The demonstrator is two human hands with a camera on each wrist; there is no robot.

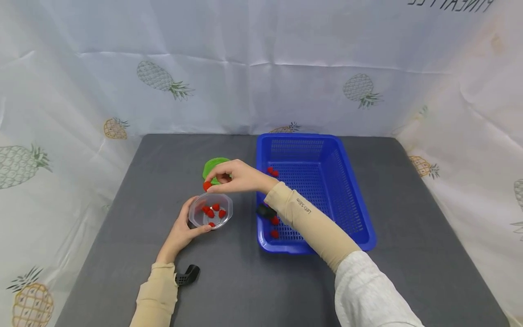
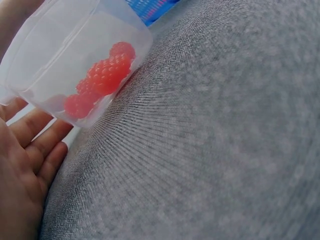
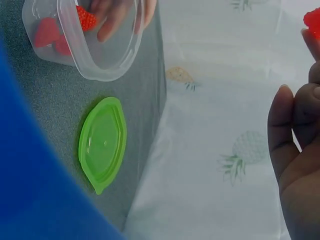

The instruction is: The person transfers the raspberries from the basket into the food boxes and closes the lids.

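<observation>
My right hand [image 1: 241, 176] pinches a red raspberry [image 1: 207, 186] between thumb and fingertips, just above the far rim of a clear plastic container [image 1: 227, 207]. The same raspberry [image 3: 312, 21] shows at the right edge of the right wrist view. Around the container's left side lies my left hand [image 1: 180, 234], fingers at the far left and thumb on the near rim. Several raspberries [image 2: 107, 75] rest on the container's bottom. A green lid [image 3: 103, 145] lies behind the container, partly covered by my right hand in the head view.
A blue perforated basket [image 1: 354, 181] stands right of the container, under my right forearm. Several raspberries [image 1: 274, 234] lie along its left side. Black wrist cameras [image 1: 188, 275] extend from both sleeves. A pineapple-print curtain [image 1: 229, 91] hangs behind the grey table [image 1: 229, 290].
</observation>
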